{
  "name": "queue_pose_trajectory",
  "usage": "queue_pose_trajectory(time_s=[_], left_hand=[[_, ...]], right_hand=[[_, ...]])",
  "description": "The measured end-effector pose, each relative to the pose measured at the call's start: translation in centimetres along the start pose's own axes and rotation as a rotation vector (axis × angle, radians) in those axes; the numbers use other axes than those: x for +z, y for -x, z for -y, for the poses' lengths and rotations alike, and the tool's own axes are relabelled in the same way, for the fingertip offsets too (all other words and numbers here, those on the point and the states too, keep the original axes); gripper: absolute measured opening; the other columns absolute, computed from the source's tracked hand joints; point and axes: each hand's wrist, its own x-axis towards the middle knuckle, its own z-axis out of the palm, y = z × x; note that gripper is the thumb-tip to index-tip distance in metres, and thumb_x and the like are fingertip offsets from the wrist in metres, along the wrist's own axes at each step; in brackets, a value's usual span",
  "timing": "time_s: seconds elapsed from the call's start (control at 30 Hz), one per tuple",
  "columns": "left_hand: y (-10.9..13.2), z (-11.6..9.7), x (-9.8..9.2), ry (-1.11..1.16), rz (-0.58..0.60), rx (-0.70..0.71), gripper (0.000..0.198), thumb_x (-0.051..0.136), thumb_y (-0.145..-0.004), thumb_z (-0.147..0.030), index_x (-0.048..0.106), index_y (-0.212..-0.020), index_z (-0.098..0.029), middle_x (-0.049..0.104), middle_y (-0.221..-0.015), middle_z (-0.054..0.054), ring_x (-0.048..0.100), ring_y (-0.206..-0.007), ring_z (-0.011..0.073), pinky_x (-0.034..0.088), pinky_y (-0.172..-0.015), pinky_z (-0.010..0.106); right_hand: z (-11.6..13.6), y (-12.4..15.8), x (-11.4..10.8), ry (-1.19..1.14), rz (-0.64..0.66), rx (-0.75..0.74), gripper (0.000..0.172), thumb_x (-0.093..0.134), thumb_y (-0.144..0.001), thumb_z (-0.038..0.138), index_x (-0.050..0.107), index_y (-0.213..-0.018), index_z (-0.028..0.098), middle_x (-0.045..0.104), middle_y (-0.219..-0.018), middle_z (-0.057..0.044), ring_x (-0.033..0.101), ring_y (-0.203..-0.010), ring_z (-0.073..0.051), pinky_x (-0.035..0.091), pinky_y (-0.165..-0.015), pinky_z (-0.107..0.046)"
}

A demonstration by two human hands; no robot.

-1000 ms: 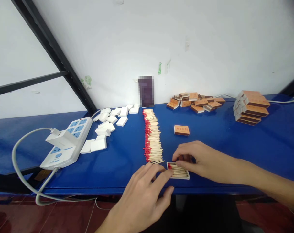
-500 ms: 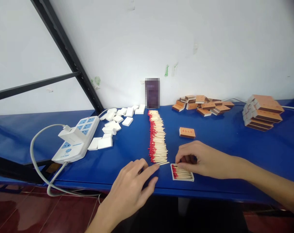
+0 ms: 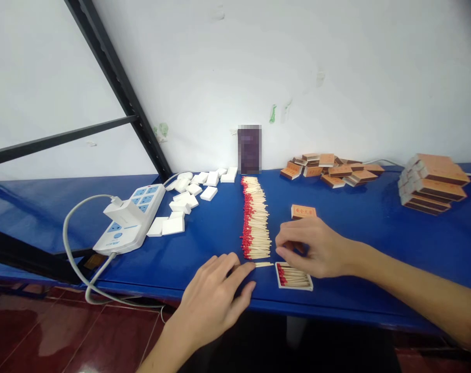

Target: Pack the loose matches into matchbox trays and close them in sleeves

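Note:
My left hand (image 3: 215,295) lies low over the shelf, its thumb apart. The index fingertip touches a few loose matches (image 3: 264,264) whose heads are hidden under it. My right hand (image 3: 313,246) hovers just above an open white matchbox tray (image 3: 312,288), partly filled with red-headed matches (image 3: 295,277). Its thumb and forefinger tips are close together, with no match visible between them. A long row of matches (image 3: 256,223) runs back from the hands, red heads to the left. Behind my right hand lies an orange matchbox sleeve (image 3: 303,211), partly covered.
White trays (image 3: 173,225) lie scattered to the left, beside a power strip (image 3: 138,217) with a plugged-in adapter and cable. Orange matchboxes (image 3: 332,171) are heaped at the back right, near a stack of matchboxes (image 3: 433,184). A dark pixelated object (image 3: 250,150) stands by the wall.
My right hand has lifted off the tray's matches and shifted slightly up and left. The loose matches under my left fingertip now lie flatter and a little farther from the row.

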Motion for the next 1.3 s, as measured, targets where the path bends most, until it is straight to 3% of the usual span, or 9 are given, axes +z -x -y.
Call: queue_pose_trajectory(time_s=[0.1, 0.23, 0.37, 0.6, 0.97, 1.3], left_hand=[[0.1, 0.1, 0.1, 0.009, -0.047, 0.024, 0.024, 0.048, -0.101, -0.025, 0.066, -0.117, -0.02, 0.063, -0.095, 0.004, 0.063, -0.082, 0.0188, 0.055, -0.079, 0.036], [0.2, 0.2, 0.3, 0.03, -0.104, 0.051, 0.02, 0.05, -0.101, -0.023, 0.068, -0.11, -0.021, 0.062, -0.088, 0.003, 0.06, -0.076, 0.0173, 0.053, -0.07, 0.032], [0.2, 0.2, 0.6, 0.013, -0.137, 0.03, 0.02, 0.051, -0.1, -0.024, 0.065, -0.114, -0.021, 0.064, -0.093, 0.005, 0.062, -0.081, 0.0188, 0.053, -0.074, 0.034], [-0.1, 0.1, 0.7, -0.081, -0.09, -0.02, 0.031, 0.05, -0.1, -0.029, 0.06, -0.128, -0.02, 0.063, -0.096, 0.007, 0.063, -0.084, 0.0241, 0.055, -0.075, 0.041], [0.1, 0.0, 0.6, -0.09, -0.052, -0.022, 0.032, 0.045, -0.102, -0.03, 0.058, -0.128, -0.017, 0.062, -0.099, 0.008, 0.062, -0.085, 0.0241, 0.055, -0.077, 0.042], [0.3, 0.1, 0.6, -0.055, -0.044, -0.025, 0.029, 0.047, -0.102, -0.03, 0.058, -0.127, -0.02, 0.063, -0.102, 0.007, 0.063, -0.089, 0.0249, 0.055, -0.081, 0.044]], right_hand=[[0.7, 1.1, 0.4, 0.043, 0.033, -0.03, 0.016, 0.055, -0.09, 0.027, 0.066, -0.096, 0.017, 0.059, -0.078, -0.005, 0.051, -0.065, -0.016, 0.039, -0.057, -0.028], [1.1, 2.1, 0.6, 0.114, 0.118, -0.038, 0.034, 0.06, -0.088, 0.035, 0.066, -0.115, 0.015, 0.063, -0.097, -0.011, 0.056, -0.08, -0.021, 0.046, -0.071, -0.034], [1.1, 2.3, 1.0, 0.209, 0.21, -0.006, 0.046, 0.064, -0.085, 0.039, 0.064, -0.124, 0.014, 0.065, -0.103, -0.013, 0.06, -0.086, -0.025, 0.047, -0.081, -0.041], [1.0, 2.2, 1.4, 0.264, 0.236, 0.003, 0.052, 0.062, -0.086, 0.041, 0.064, -0.129, 0.012, 0.065, -0.106, -0.015, 0.06, -0.087, -0.026, 0.048, -0.084, -0.043], [0.9, 2.3, 1.5, 0.183, 0.259, 0.019, 0.058, 0.065, -0.086, 0.039, 0.059, -0.138, 0.015, 0.066, -0.112, -0.015, 0.062, -0.096, -0.028, 0.043, -0.096, -0.047], [1.1, 2.0, 1.4, 0.166, 0.259, 0.025, 0.058, 0.065, -0.085, 0.037, 0.058, -0.139, 0.015, 0.065, -0.105, -0.012, 0.06, -0.09, -0.025, 0.044, -0.089, -0.042]])
